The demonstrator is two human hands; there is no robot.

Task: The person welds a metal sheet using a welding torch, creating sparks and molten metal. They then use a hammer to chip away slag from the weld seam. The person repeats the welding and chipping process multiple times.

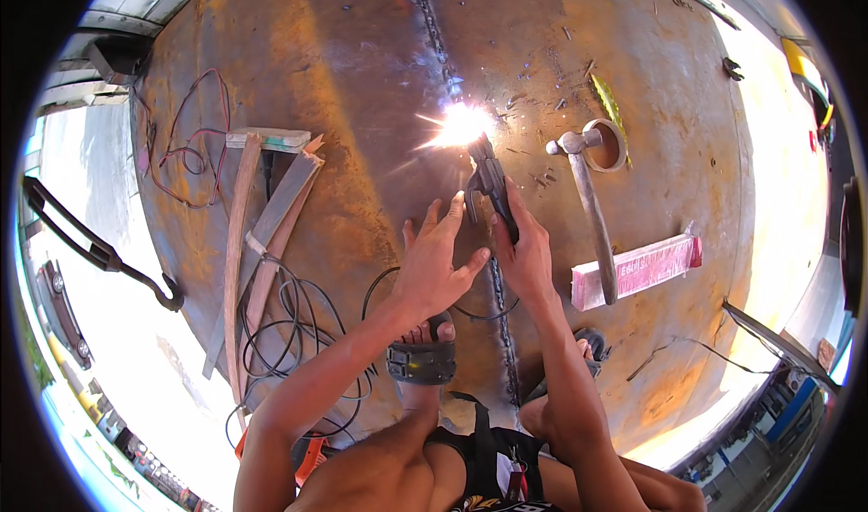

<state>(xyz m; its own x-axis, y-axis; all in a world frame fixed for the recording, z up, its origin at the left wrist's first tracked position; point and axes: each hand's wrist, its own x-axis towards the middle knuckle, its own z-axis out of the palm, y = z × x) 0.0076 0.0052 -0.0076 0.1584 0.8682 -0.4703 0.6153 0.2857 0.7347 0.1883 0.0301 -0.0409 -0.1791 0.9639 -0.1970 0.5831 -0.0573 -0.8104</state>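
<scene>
My right hand (526,250) is wrapped round a black welding electrode holder (491,182). Its jaws point away from me, at a glaring white welding arc (464,125) with sparks flying off it. The glare hides the electrode and the spot being welded. My left hand (438,259) is stretched out with fingers apart, just left of the holder's lever; I cannot tell whether a fingertip touches it. A rough dark weld seam (432,31) runs along the rusty steel plate (362,123), from the far edge through the arc and back between my feet.
To the right, a hammer (589,214) lies across a pink box (646,266), its head by a metal ring (608,147). Beyond lies a yellow-green strip (608,103). Wooden strips (237,268), looped black cable (303,309) and thin wires (194,159) lie left. My sandalled foot (422,354) is close behind my left hand.
</scene>
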